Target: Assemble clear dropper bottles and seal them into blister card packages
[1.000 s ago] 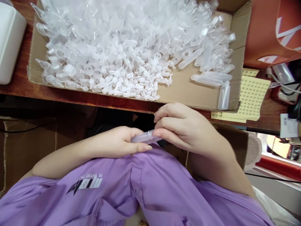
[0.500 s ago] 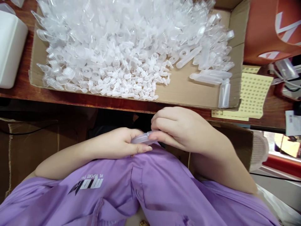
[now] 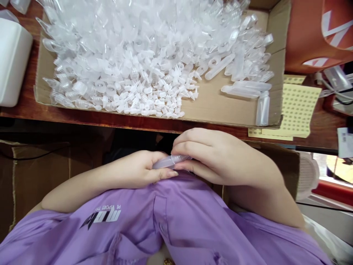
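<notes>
- While the left hand [image 3: 138, 169] pinches the tube [image 3: 162, 162] between thumb and fingers, the right hand [image 3: 220, 156] has thumb and fingers either side of its clear end [image 3: 179, 158]; whether they press it, cannot tell
- Tube: between purple shirt [image 3: 187, 206] and table [image 3: 88, 118]
- Box [image 3: 220, 106], cardboard, on the table: plastic pieces [image 3: 124, 55] heaped over most of it, loose tubes [image 3: 263, 109] near right
- Yellow sheets [image 3: 299, 110], dotted: by the box's right side
</notes>
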Motion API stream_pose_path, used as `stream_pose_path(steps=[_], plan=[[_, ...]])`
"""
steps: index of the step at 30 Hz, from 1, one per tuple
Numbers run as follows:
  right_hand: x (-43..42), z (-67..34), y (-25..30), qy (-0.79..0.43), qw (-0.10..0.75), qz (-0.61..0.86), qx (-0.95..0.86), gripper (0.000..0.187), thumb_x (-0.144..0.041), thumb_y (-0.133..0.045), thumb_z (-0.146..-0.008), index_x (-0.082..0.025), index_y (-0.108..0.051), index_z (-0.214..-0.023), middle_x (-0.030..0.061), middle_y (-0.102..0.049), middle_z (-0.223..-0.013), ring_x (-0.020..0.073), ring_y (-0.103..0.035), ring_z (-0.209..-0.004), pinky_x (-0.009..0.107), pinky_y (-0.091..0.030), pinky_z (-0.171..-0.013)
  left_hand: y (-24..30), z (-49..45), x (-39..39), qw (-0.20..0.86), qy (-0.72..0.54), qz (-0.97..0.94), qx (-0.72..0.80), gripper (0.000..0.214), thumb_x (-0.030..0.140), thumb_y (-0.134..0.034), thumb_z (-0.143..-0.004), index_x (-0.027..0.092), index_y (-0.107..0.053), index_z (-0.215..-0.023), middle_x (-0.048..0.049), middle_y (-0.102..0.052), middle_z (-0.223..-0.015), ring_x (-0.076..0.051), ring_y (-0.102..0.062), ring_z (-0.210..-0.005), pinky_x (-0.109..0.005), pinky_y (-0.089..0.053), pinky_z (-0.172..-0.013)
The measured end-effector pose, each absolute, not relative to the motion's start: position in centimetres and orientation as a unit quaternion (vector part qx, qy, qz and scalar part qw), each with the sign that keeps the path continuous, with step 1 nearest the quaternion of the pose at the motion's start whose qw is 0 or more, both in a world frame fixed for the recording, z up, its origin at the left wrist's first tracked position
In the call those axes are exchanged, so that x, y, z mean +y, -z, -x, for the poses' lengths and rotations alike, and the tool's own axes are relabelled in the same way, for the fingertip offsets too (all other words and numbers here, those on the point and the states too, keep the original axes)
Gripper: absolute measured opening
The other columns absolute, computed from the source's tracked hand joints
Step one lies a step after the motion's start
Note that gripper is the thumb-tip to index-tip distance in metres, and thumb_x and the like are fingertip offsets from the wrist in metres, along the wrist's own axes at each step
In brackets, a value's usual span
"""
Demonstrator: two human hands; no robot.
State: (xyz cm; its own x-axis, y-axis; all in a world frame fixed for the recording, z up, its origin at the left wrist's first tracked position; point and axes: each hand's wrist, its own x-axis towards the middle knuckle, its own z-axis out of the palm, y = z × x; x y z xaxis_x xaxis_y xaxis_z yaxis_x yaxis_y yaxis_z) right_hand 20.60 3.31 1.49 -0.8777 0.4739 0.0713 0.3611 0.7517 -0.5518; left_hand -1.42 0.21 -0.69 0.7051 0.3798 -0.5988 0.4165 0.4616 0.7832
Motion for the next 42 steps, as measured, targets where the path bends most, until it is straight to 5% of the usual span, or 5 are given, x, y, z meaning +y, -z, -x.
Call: stream_pose_path(steps=[7, 15, 26, 36, 42], plan=[[3.2, -20.0, -1.1, -0.239, 0.109, 0.217, -0.940, 0.044, -0.037, -0.036, -0.105, -0.013, -0.066, -0.082, 0.0092, -0.067, -0.080, 0.0180, -0.060, -0.072, 0.032, -0.047, -0.068, 0.7, 1.1, -0.1, 0.750, 0.020, -0.527, 0.399, 0.030, 0.046, -0.059, -0.091, 0.017, -0.064, -0.095, -0.0010, -0.069, -0.091, -0.018, -0.062, -0.085, -0.027, -0.046, -0.076], [1.3, -19.5, 1.7, -0.577, 0.320, 0.251, -0.709, 0.076, -0.065, -0.069, -0.080, -0.023, -0.049, -0.141, 0.0122, -0.061, -0.136, 0.0213, -0.061, -0.125, 0.034, -0.051, -0.103, -0.9, 2.0, 0.6, 0.766, -0.073, -0.560, 0.307, 0.024, 0.038, -0.066, -0.088, 0.017, -0.065, -0.099, -0.0024, -0.069, -0.092, -0.016, -0.064, -0.082, -0.024, -0.050, -0.074], [2.9, -18.7, -0.1, -0.466, 0.411, 0.198, -0.759, 0.036, -0.041, -0.061, -0.094, -0.034, -0.064, -0.129, 0.0036, -0.066, -0.136, 0.0223, -0.053, -0.138, 0.040, -0.044, -0.117, -6.1, 1.2, 5.1, 0.583, -0.039, -0.776, 0.236, 0.037, 0.034, -0.068, -0.087, 0.020, -0.070, -0.122, -0.0085, -0.072, -0.126, -0.026, -0.066, -0.115, -0.031, -0.049, -0.099], [4.1, -20.3, 1.6, -0.349, 0.516, 0.338, -0.706, 0.021, -0.032, -0.059, -0.091, -0.032, -0.067, -0.111, 0.0061, -0.075, -0.105, 0.0279, -0.073, -0.099, 0.046, -0.064, -0.085, -10.5, 10.4, 23.8, 0.095, -0.050, -0.714, 0.692, 0.061, 0.033, -0.027, -0.097, -0.004, -0.049, -0.140, -0.0105, -0.057, -0.140, -0.040, -0.041, -0.132, -0.048, -0.028, -0.112], [5.4, -20.0, 0.1, -0.284, 0.440, 0.355, -0.774, 0.016, -0.031, -0.067, -0.085, -0.030, -0.071, -0.100, 0.0044, -0.079, -0.093, 0.0247, -0.077, -0.082, 0.029, -0.067, -0.068, -8.9, 13.8, 32.8, 0.084, 0.009, -0.718, 0.691, 0.035, 0.026, -0.056, -0.094, 0.008, -0.068, -0.121, -0.0108, -0.068, -0.127, -0.029, -0.056, -0.124, -0.038, -0.039, -0.108]])
